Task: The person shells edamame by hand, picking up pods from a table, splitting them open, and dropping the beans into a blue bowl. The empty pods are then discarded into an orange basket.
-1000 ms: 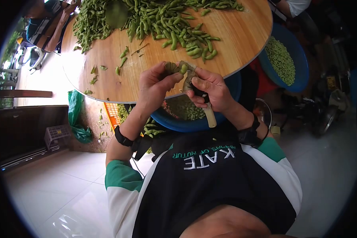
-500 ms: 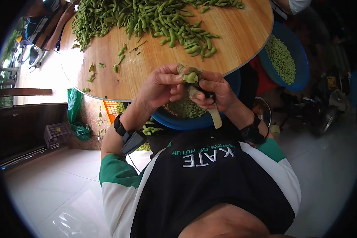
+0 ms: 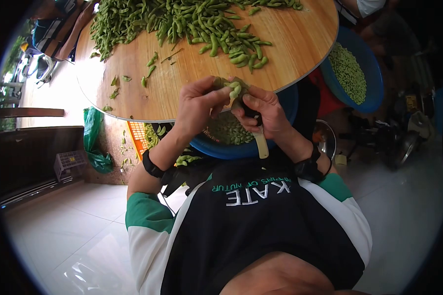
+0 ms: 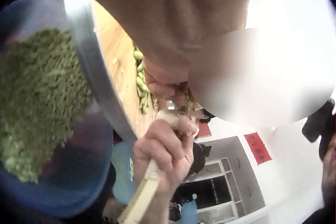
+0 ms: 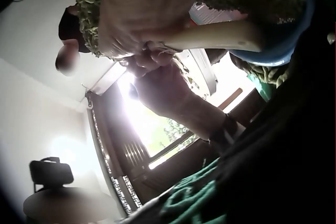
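At the round wooden tabletop's (image 3: 157, 101) near edge, the left hand (image 3: 194, 105) pinches a small green bean pod (image 3: 235, 89), probably light, soft and best held by its ends, while the right hand (image 3: 268, 112) grips a cream-handled tool (image 3: 262, 143) beside it.

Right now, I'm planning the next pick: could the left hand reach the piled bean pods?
Probably; nothing stands between the left hand and the piled bean pods, though its fingers are busy with a green pod.

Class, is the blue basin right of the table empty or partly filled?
Partly filled: shelled green beans lie in the blue basin, and bare inner wall shows beside them.
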{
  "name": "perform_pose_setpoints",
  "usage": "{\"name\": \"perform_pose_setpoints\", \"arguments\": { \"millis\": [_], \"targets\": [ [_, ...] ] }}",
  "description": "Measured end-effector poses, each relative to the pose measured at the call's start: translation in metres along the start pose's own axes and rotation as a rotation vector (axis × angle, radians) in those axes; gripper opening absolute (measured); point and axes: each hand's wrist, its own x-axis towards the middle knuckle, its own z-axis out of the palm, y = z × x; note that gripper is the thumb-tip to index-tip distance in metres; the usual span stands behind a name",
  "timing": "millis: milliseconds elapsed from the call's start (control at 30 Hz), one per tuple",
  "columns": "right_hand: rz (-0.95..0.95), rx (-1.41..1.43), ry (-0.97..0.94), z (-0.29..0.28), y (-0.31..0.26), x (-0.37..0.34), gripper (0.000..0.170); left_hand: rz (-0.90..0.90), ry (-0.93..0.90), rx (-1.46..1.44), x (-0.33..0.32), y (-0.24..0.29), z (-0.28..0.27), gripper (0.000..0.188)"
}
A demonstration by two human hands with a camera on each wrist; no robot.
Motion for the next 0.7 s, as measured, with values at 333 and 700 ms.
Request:
{"name": "perform_pose_setpoints", "arguments": {
  "millis": [333, 700],
  "targets": [
    [-0.415, -0.937, 0.374, 0.002, 0.005, -0.002, 0.029, 0.27, 0.076, 0.316, -0.016, -0.017, 0.019, 0.014],
    [-0.445, -1.4, -0.083, 0.0, -0.018, -0.018, 0.018, 0.374, 0.143, 1.251, -0.002, 0.004, -0.062, 0.014]
  ]
}}
